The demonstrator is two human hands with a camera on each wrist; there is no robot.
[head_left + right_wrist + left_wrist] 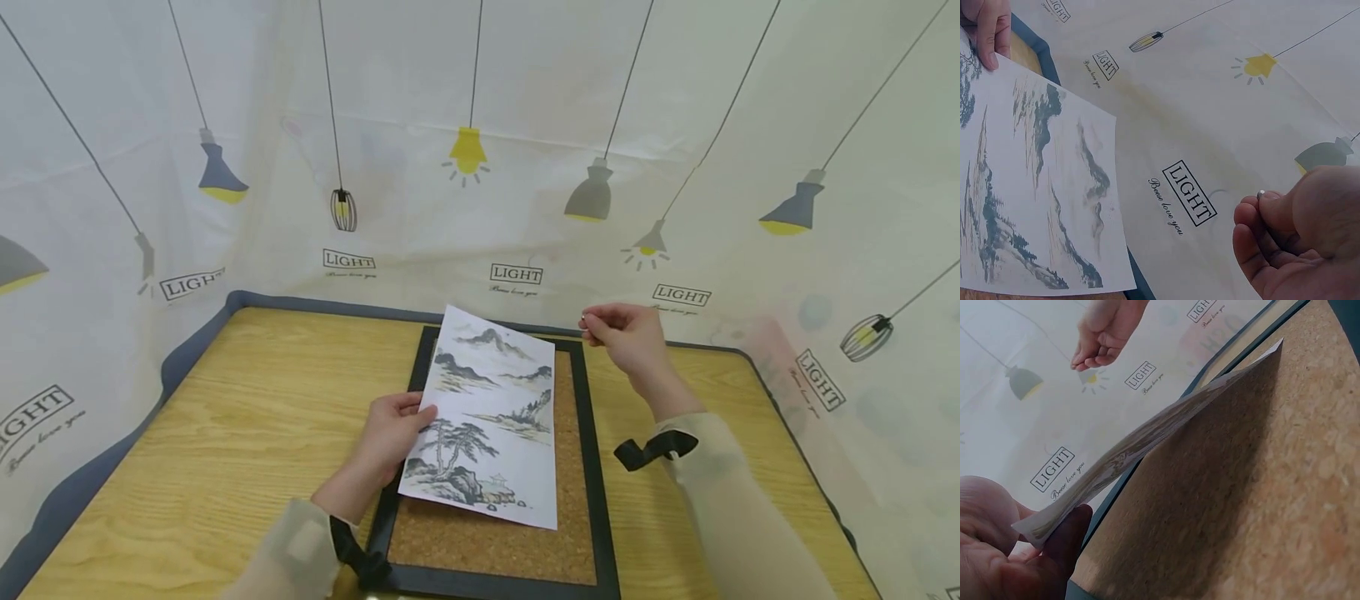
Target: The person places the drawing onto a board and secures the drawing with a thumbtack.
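A white paper sheet printed with an ink landscape of mountains and pines is tilted above a cork board in a dark frame. My left hand pinches the sheet's left edge between thumb and fingers. In the left wrist view the paper stands off the cork and throws a shadow on it. Raised to the right of the board's far end, my right hand pinches a tiny silvery tack-like piece between thumb and forefinger. Most of that piece is hidden by the fingertips.
The board lies on a wood-grain table. A pale cloth printed with lamps surrounds the table on the far side and both flanks. Black straps hang at both wrists. Something partly cut off shows at the board's near edge.
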